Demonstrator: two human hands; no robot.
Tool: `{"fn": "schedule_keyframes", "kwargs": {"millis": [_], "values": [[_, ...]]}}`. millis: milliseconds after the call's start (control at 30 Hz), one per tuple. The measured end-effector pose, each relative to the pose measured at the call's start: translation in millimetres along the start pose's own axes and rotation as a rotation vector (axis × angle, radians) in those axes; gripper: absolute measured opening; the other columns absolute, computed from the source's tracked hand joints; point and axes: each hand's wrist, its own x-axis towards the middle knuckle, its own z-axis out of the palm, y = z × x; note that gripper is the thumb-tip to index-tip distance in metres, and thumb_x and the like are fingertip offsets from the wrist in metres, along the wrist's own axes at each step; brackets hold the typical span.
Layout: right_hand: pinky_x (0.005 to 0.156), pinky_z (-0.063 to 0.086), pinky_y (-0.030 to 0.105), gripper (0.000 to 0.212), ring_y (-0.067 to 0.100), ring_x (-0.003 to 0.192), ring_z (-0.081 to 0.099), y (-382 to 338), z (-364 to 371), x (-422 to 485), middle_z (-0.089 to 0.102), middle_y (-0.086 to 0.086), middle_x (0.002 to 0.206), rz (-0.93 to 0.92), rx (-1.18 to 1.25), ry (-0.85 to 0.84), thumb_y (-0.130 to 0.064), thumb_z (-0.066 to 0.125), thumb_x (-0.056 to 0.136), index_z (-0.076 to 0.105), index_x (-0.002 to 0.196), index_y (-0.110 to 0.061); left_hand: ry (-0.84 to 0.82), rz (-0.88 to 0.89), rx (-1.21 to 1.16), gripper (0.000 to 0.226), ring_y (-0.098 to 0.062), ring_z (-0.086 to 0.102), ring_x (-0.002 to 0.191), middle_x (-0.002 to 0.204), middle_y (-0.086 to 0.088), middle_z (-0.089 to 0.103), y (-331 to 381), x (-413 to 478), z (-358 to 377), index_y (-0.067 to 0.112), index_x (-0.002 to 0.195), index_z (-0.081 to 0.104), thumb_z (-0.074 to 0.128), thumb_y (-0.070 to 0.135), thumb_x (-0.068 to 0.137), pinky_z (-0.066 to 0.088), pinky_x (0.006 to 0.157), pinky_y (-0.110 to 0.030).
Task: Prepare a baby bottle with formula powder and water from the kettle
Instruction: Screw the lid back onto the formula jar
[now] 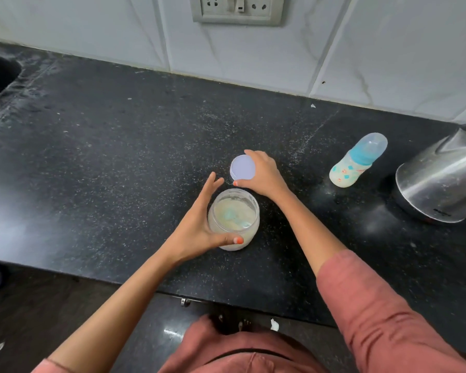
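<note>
Open formula jar held at the near edge of the desk, its lid lifted off.
The left hand [197, 224] grips the formula jar [236, 211], which stands upright on the black desk [119, 157], mouth up, with a blue scoop [234, 215] lying in the powder. Just beyond it, the right hand [265, 173] pinches the round lid [242, 167] by its rim. Farther right, the capped baby bottle [357, 162] stands on its base, long axis leaning up-right in this wide view, near the steel kettle [441, 181].
</note>
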Motion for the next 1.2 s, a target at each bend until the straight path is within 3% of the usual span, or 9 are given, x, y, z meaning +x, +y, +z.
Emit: {"fn": "schedule_keyframes", "kwargs": {"millis": [167,267,400,700,867,1033,1200], "values": [[0.101,0.035,0.043,0.084,0.028,0.134,0.028,-4.8,-0.3,13.8,0.031,0.004,0.146,0.002,-0.169,-0.068,-0.038,0.074,0.073,0.029,0.142,-0.023,-0.017,-0.021,-0.029,0.118,0.008,0.031,0.131,0.142,0.023,0.031,-8.3,1.3,7.0,0.037,0.139,0.015,0.08,0.059,0.043,0.025,0.104,-0.007],[0.095,0.039,0.042,0.077,0.026,0.131,0.03,-4.4,-1.1,16.1,0.032,0.001,0.143,0.021,-0.163,-0.097,-0.037,0.073,0.074,0.034,0.139,-0.025,0.007,-0.006,-0.022,0.107,0.003,0.04,0.126,0.137,0.014,0.044,-10.3,3.4,7.4,0.025,0.138,0.031,0.081,0.047,0.046,0.03,0.102,-0.009],[0.094,0.039,0.041,0.076,0.026,0.129,0.032,-5.1,-8.8,12.8,0.034,0.002,0.142,0.017,-0.127,-0.088,-0.037,0.074,0.072,0.037,0.137,-0.026,0.027,0.015,-0.02,0.095,0.002,0.044,0.122,0.133,0.012,0.048,-10.4,3.4,8.0,0.024,0.132,0.039,0.08,0.045,0.049,0.033,0.098,-0.008],[0.098,0.037,0.042,0.074,0.023,0.127,0.039,-27.7,-60.0,-31.9,0.039,0.001,0.14,-0.03,0.011,-0.112,-0.04,0.075,0.071,0.041,0.136,-0.029,0.057,0.017,-0.041,0.082,0.001,0.047,0.119,0.129,0.012,0.05,-7.1,2.9,11.1,0.041,0.122,0.039,0.078,0.046,0.049,0.035,0.098,-0.011],[0.101,0.036,0.039,0.072,0.018,0.126,0.039,-45.8,-84.4,-73.4,0.041,-0.002,0.138,-0.116,0.145,-0.165,-0.037,0.078,0.068,0.044,0.132,-0.034,0.055,0.016,-0.053,0.082,-0.002,0.049,0.118,0.128,0.011,0.05,-9.6,2.3,12.0,0.042,0.121,0.039,0.078,0.044,0.05,0.038,0.097,-0.015],[0.102,0.038,0.039,0.078,0.016,0.124,0.041,-61.1,-71.7,-105.8,0.042,-0.005,0.136,-0.241,0.04,-0.256,-0.033,0.079,0.066,0.042,0.135,-0.034,0.033,-0.035,-0.146,0.087,0.007,0.051,0.111,0.124,0.014,0.05,-10.9,2.0,13.8,0.044,0.121,0.034,0.078,0.042,0.046,0.042,0.084,-0.007],[0.096,0.043,0.043,0.079,0.017,0.124,0.039,-67.8,-59.5,-115.0,0.037,-0.006,0.137,-0.252,-0.083,-0.27,-0.03,0.076,0.068,0.036,0.137,-0.037,0.013,-0.028,-0.155,0.089,0.008,0.049,0.11,0.123,0.013,0.049,-12.2,3.4,13.5,0.042,0.12,0.034,0.08,0.04,0.045,0.041,0.086,-0.007]]}}
